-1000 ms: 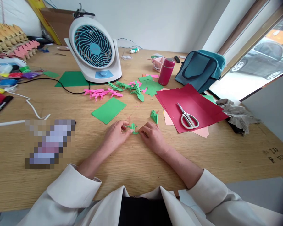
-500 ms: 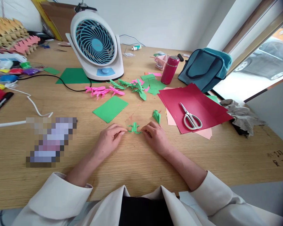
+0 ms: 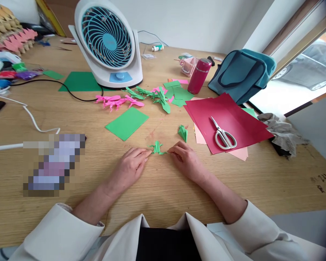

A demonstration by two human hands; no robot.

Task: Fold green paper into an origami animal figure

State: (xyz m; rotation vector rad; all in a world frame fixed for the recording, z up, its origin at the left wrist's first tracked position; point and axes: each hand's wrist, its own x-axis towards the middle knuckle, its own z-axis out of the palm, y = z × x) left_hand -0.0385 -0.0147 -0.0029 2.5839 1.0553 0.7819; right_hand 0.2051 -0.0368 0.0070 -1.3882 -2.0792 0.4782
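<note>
A small green origami frog (image 3: pixel 157 147) lies on the table in front of me, its thin legs spread to both sides. The fingers of my left hand (image 3: pixel 132 165) are pressed together at the tip of its lower left leg. On the other side, my right hand (image 3: pixel 188 161) pinches the end of the lower right leg between thumb and fingers. Just beyond my right hand stands a partly folded green paper piece (image 3: pixel 183 133). A green paper sheet (image 3: pixel 127 123) lies flat to the upper left of the frog.
White-handled scissors (image 3: pixel 225 137) rest on dark red paper (image 3: pixel 241 121) at the right. Pink paper figures (image 3: pixel 116 101) and green ones (image 3: pixel 163 99) lie in front of a fan (image 3: pixel 119 78). A red bottle (image 3: pixel 199 76) stands by a blue bag (image 3: pixel 239 78). A blurred phone (image 3: pixel 55 163) is at left.
My left hand has come closer to the frog, its fingers now straighter and at the leg tip. My right hand keeps its pinch. The whole view has shifted slightly.
</note>
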